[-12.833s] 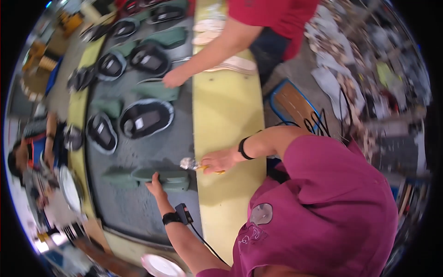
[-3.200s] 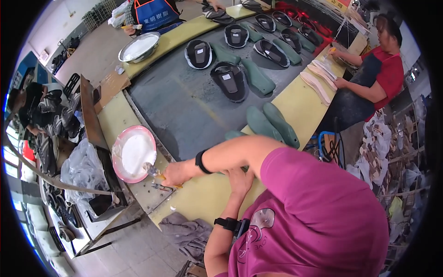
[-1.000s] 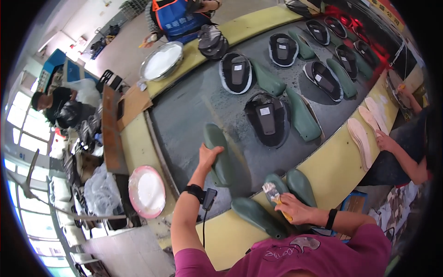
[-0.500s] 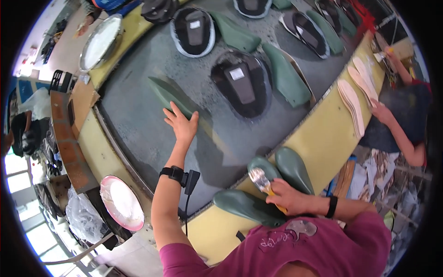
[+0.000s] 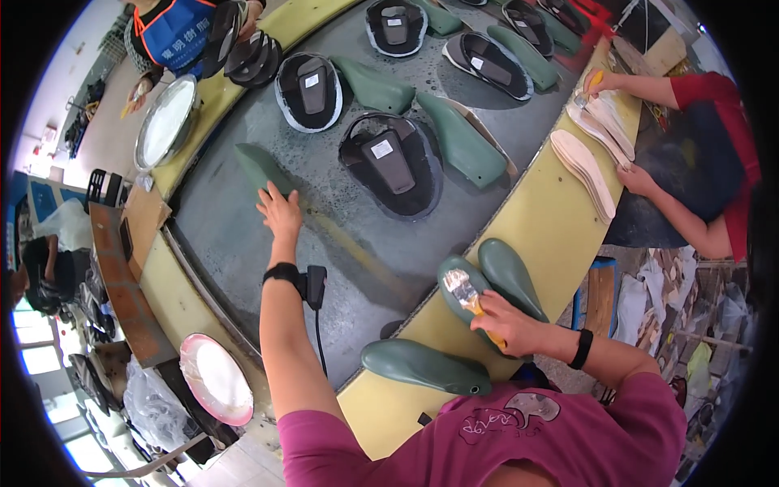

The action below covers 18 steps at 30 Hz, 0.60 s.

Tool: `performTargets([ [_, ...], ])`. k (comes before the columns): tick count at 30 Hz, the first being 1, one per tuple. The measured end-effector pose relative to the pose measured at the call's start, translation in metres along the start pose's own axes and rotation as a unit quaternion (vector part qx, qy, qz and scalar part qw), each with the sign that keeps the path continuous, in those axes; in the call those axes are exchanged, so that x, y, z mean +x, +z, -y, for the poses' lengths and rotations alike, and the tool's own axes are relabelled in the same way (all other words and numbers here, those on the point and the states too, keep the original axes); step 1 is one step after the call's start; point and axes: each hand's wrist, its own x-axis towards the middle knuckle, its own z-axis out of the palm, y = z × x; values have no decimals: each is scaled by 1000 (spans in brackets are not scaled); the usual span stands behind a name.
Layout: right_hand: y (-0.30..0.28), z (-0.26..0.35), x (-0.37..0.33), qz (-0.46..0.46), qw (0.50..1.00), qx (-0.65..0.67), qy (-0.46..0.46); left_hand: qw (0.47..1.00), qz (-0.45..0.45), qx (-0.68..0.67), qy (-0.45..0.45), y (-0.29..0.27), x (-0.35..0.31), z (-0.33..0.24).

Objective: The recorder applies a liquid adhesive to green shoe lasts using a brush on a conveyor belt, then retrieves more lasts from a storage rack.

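My left hand (image 5: 281, 214) is open, fingers spread at the near end of a green shoe last (image 5: 258, 165) lying on the grey work surface (image 5: 235, 219); whether the fingertips press on it I cannot tell. In my right hand (image 5: 510, 325) is a paintbrush (image 5: 462, 291) with a yellow handle and white-coated bristles. Its bristles lie over a dark green shoe last (image 5: 452, 268) on the yellow ledge (image 5: 527, 215). Another green last (image 5: 510, 272) sits just right of it, and a third last (image 5: 422, 365) lies nearer my body.
Dark shoe uppers (image 5: 398, 174) and green lasts (image 5: 462, 146) stand ahead. A pink-rimmed basin (image 5: 188, 357) of white stuff is at left, a metal bowl (image 5: 193, 105) farther off. At right a co-worker's hands (image 5: 641, 180) handle pale insoles (image 5: 580, 166); another person (image 5: 174, 40) stands far left.
The uppers and lasts on the grey surface have shifted left in view. My left hand has moved left along with the last. The brush stays in my right hand.
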Motion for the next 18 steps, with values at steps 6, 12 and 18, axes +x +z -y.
performTargets([
  [6, -10, -15, -7, -45, 999, -19, -25, 991, 84, -89, 59, -43, -163, -32],
  [12, -2, -18, 0, -63, 991, -53, -109, 978, 205, -44, 3, -90, -367, -81],
  [18, 5, -21, 0, -17, 992, -60, -114, 944, 109, -282, -130, -73, -415, -106],
])
